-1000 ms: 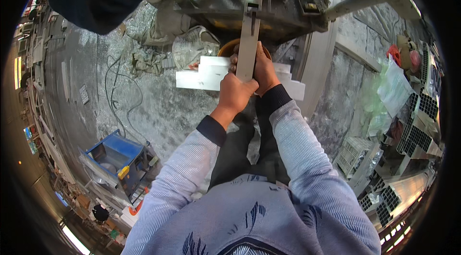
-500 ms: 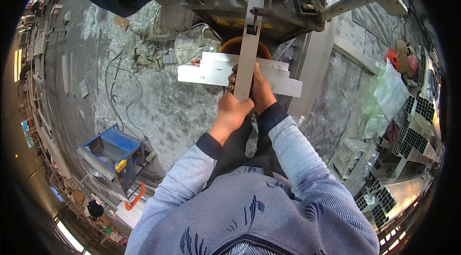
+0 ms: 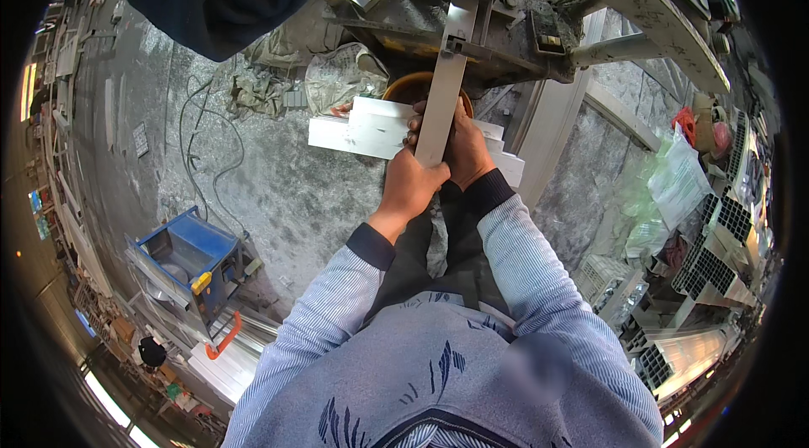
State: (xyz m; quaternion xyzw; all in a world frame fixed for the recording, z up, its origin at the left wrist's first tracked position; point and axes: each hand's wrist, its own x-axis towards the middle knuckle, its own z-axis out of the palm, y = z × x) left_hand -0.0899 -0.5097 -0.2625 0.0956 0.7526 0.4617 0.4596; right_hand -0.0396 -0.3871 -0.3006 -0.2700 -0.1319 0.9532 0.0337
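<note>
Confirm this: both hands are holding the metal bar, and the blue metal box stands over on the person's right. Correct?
Not quite: the blue metal box stands on the person's left, as the head view shows. The left hand and right hand are indeed both holding the metal bar.

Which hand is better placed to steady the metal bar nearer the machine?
Likely the right hand: it grips the metal bar farther up, closer to the machine; the left hand holds the near end.
</note>
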